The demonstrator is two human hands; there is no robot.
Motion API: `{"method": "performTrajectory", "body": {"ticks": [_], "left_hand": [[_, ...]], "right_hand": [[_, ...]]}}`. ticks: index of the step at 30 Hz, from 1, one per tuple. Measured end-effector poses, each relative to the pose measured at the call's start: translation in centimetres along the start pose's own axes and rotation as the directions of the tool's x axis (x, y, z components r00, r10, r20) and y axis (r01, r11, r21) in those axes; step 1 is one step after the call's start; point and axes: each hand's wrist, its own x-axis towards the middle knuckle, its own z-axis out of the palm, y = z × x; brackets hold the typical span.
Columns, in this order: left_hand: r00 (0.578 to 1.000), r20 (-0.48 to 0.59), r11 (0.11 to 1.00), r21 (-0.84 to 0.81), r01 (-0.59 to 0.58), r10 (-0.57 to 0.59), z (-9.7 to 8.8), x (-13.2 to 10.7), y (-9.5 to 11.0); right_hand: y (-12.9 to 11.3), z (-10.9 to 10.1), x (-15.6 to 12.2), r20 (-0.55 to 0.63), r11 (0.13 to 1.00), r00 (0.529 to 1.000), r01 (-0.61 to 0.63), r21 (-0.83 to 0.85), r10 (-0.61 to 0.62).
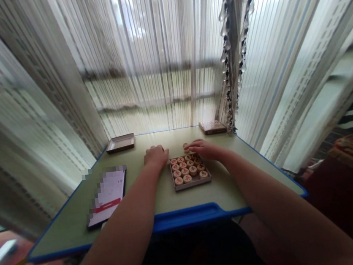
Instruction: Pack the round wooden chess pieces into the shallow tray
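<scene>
A shallow open box (pixel 193 185) sits in the middle of the table, holding rows of round wooden Chinese chess pieces (pixel 185 172) with red and black characters. One gap shows in its front row. Just behind the box, my right hand (pixel 205 149) has its fingers on a Chinese chess piece (pixel 185 147), which they partly cover; whether it is a single piece or a small stack I cannot tell. My left hand (pixel 156 156) rests on the table to the left of the box, thumb apart from the loosely bent fingers, with nothing visible in it.
A tablet (pixel 109 195) lies at the left, near my left forearm. The shallow lid or tray (pixel 120 143) stands at the back left, and a closed flat box (pixel 212 126) at the back right. Blue edging (pixel 189 217) rims the table (pixel 234 189); curtains (pixel 158 87) hang behind.
</scene>
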Motion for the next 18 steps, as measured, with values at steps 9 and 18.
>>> {"method": "performTrajectory", "body": {"ticks": [9, 18], "left_hand": [[1.0, -0.001, 1.0, 0.001, -0.009, 0.009, 0.0, 0.1, 0.2], [0.983, -0.116, 0.967, -0.197, -0.163, 0.142, 0.0, -0.5, 1.2]], "right_hand": [[0.4, 0.6, 0.0, -0.1, 0.996, 0.991, -0.084, 0.03, 0.086], [1.7, -0.5, -0.6, -0.065, 0.971, 0.974, -0.222, -0.09, 0.217]]}}
